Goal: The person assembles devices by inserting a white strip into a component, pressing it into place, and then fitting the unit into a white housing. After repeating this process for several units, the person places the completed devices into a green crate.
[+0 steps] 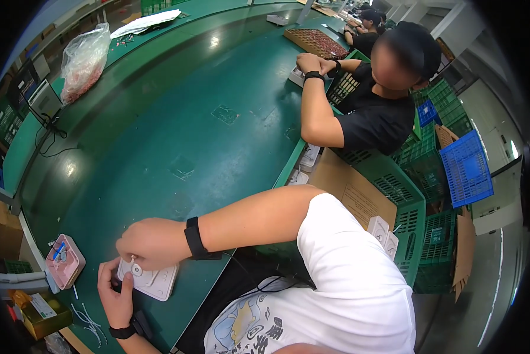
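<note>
A white plastic housing (160,285) with rounded corners lies on the green workbench near its front edge. My left hand (116,295) grips its left side, the thumb resting on top next to a small white round piece (137,269) with a dark centre. Above the housing's far side, my right hand (154,241) is closed with the fingertips pointing down at that round piece. What those fingertips pinch is too small and covered to make out. A black strap circles each wrist.
Left of my hands are a pink tray (65,272) of small parts, loose white cables (89,321) and a yellow-brown box (43,312). To my right, a green crate (409,206) holds cardboard and white housings. A co-worker (377,100) sits farther along the bench (176,135).
</note>
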Tool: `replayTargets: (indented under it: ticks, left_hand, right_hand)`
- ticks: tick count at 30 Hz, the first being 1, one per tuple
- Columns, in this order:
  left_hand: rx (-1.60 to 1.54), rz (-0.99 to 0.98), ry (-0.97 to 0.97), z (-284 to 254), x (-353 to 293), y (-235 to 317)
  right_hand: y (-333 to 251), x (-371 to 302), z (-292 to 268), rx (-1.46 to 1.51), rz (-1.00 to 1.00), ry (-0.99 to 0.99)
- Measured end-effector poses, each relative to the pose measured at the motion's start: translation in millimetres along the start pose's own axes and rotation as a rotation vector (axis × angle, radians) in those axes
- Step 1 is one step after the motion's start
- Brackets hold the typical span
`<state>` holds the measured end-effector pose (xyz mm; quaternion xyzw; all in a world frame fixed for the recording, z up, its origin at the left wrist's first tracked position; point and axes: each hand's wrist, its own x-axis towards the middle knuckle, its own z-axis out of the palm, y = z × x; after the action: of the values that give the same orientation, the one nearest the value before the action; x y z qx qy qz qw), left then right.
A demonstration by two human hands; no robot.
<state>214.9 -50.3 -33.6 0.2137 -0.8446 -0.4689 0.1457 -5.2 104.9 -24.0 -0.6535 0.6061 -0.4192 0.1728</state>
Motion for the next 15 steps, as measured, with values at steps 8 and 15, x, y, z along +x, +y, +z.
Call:
replayTargets:
  ticks: [8,15]
  left_hand:
    - [0.019,-0.005,-0.003,0.4,-1.3,6.5]
    - [0.044,-0.002,-0.064,-6.7,-0.6,-0.7]
  right_hand:
    - [-0.3,0.1,-16.9,0.146,0.102,-0.051]
    - [0.2,2.2,-7.5,0.152,0.107,-0.032]
